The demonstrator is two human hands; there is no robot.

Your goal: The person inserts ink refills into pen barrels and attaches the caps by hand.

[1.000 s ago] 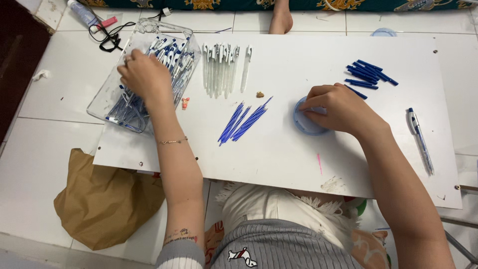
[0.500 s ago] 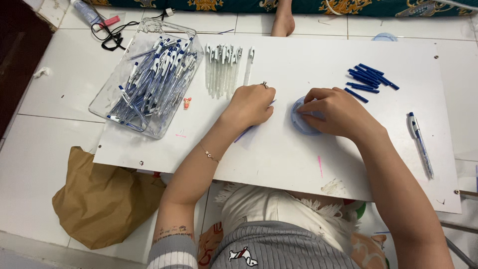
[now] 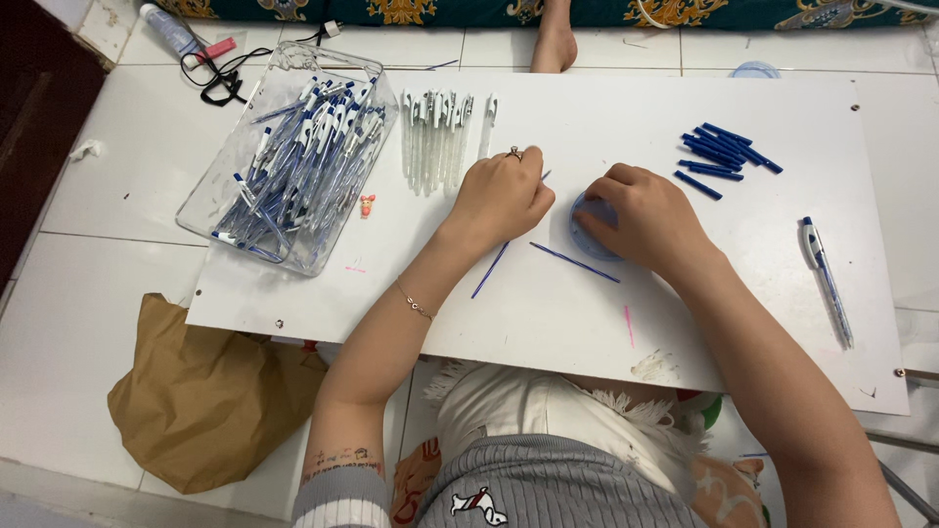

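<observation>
My left hand (image 3: 504, 196) is closed over the middle of the white board (image 3: 548, 323), and a thin tip pokes out beside its fingers, so it seems to hold a bunch of thin blue refills. Two more blue refills (image 3: 575, 262) lie loose on the board just below it. My right hand (image 3: 650, 217) curls over a small round blue lid (image 3: 585, 223), fingers on its rim. The two hands are nearly touching.
A clear plastic tray (image 3: 210, 210) of blue-and-clear pens stands at the left. A row of clear pen barrels (image 3: 438, 132) lies behind my left hand. Short blue pieces (image 3: 722, 152) are piled at the back right, with one finished pen (image 3: 827, 279) at the right. A brown paper bag (image 3: 196, 391) lies on the floor, and another person's foot (image 3: 556, 41) is at the far edge.
My left hand left the tray, came to the refills in the middle, closed over them and lifted most away; two stay on the board. My right hand stayed on the blue lid.
</observation>
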